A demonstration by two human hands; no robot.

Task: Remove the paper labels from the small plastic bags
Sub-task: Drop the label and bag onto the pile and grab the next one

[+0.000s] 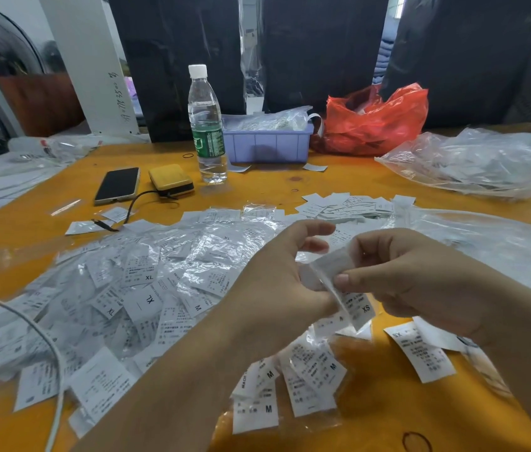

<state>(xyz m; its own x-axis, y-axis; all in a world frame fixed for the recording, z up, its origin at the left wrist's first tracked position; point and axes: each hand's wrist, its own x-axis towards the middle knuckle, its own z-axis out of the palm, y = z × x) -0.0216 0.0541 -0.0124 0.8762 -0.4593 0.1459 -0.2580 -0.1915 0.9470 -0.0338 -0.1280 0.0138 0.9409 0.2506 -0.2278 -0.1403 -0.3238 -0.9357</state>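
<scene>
Orange tabletop (290, 187) carries a heap of bagged size labels (133, 288), a water bottle (207, 125), phone (117, 185) and lilac bin (267, 145). Above it, the left hand (277, 282) and right hand (420, 275) both pinch one small plastic bag (332, 269); an XS paper label (358, 309) hangs below, seemingly partway out.
</scene>
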